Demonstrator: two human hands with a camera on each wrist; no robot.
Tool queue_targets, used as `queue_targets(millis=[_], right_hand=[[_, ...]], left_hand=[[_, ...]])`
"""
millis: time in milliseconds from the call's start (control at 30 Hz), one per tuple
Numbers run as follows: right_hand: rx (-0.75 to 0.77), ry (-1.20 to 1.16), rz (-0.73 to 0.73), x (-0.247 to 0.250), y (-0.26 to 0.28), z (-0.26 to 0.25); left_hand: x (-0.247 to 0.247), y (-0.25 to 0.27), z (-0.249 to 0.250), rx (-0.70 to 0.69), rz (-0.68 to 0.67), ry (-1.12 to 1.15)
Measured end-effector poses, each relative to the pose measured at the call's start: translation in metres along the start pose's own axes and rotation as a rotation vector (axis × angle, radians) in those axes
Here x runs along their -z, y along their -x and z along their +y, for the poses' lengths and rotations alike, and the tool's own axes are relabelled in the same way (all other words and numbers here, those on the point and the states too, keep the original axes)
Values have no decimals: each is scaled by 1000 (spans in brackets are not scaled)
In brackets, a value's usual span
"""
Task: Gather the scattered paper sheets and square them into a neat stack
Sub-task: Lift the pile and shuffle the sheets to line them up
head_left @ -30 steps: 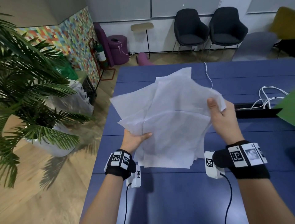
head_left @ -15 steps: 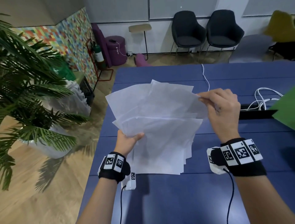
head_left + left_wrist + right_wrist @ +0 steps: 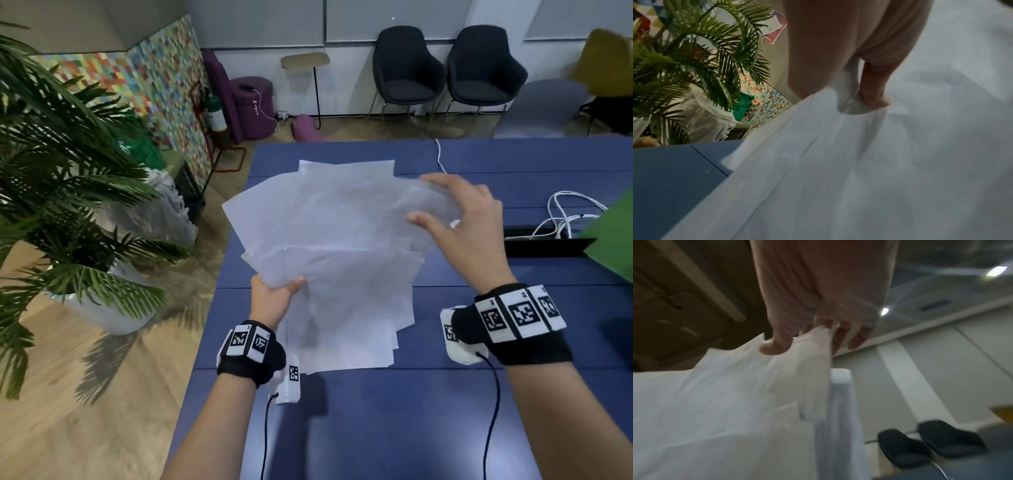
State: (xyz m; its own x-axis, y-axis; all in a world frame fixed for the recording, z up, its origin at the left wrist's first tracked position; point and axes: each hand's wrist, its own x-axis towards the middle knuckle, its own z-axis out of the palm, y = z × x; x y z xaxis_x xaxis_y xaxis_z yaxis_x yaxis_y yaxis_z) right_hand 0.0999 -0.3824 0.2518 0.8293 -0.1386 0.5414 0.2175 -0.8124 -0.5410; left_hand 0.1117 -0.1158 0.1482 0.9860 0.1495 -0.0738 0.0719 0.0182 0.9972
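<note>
paper sheets [image 3: 329,246], white and fanned out of line, are held up over a blue table [image 3: 394,428] by a person working with two bare hands. left hand [image 3: 272,298] grips the lower left edge of the bundle, thumb lying across the front sheet and the other fingers hidden behind it; the left wrist view shows the same thumb [image 3: 875,91] pressing a fold of the sheets [image 3: 859,162] against the palm. right hand [image 3: 469,226] holds the upper right corner of the bundle, thumb on the near face and fingers curled over the far edge, though motion blur softens the outline. from the right wrist view the thumb [image 3: 777,345] and fingers pinch that corner of the sheets [image 3: 735,402] between them. the lower edges of the sheets hang unevenly above the table, their corners stepped one past another, and whether they touch the surface cannot be told. both wrists wear black bands with printed square markers and a small white camera unit with a trailing cable. white cables [image 3: 565,212] lie on the table at right, beside a green sheet [image 3: 613,240]. a potted palm [image 3: 68,192] stands on the wooden floor at left, and two dark chairs [image 3: 445,68] sit against the far wall.
</note>
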Motion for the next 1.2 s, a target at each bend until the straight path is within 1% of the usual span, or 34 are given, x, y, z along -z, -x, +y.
queue_targets(millis=[67,100,133,200,233,267,367,467,500,600,700,800,866,900,933,1033,1066,1100,1133,1200], right_hand=[[-211,-283,-72,-4,12,21],[-304,-413,-156,-9,21,32],[-376,-488,-267,-15,32,44],[-454,-519,-492,-30,51,61],[-467,-527,-545,-38,59,67],[-473,-554,-554,-44,64,71],[-521,-704,-491,-51,68,70],[-536,-803,-505,-52,70,63],[-540,-810,-483,-55,72,63],[-571,-823,-341,-61,77,63],[-651,-936,-218,-61,78,58],[-670,-1004,-108,-58,72,51],[-663,-1038,-88,-58,69,47],[-678,-1022,-86,-61,70,49],[-690,-977,-115,-63,74,52],[-714,-705,-326,-83,97,71],[-743,-626,-355,-90,102,77],[-772,-588,-328,-96,105,78],[-786,-593,-270,-99,105,77],[-789,-641,-113,-102,97,67]], left_hand=[[3,0,1,8,42,40],[5,0,4,7,51,56],[7,0,6,0,52,73],[9,1,13,-24,17,75],[10,0,17,-39,-7,57],[11,-1,21,-52,-29,40],[15,-5,31,-70,-105,-4],[15,-10,36,-82,-166,-18],[15,-11,37,-84,-169,-5],[15,-12,36,-69,-161,58],[17,-15,29,-17,-156,133],[17,-14,18,16,-229,53],[13,-10,8,16,-275,-22],[9,-8,2,22,-274,-42],[7,-7,-5,35,-261,-48],[3,-5,-27,59,-218,-57],[-1,-3,-32,62,-212,-65],[-5,-1,-37,56,-205,-57],[-11,2,-39,53,-184,-39],[-20,4,-38,31,-95,-12]])
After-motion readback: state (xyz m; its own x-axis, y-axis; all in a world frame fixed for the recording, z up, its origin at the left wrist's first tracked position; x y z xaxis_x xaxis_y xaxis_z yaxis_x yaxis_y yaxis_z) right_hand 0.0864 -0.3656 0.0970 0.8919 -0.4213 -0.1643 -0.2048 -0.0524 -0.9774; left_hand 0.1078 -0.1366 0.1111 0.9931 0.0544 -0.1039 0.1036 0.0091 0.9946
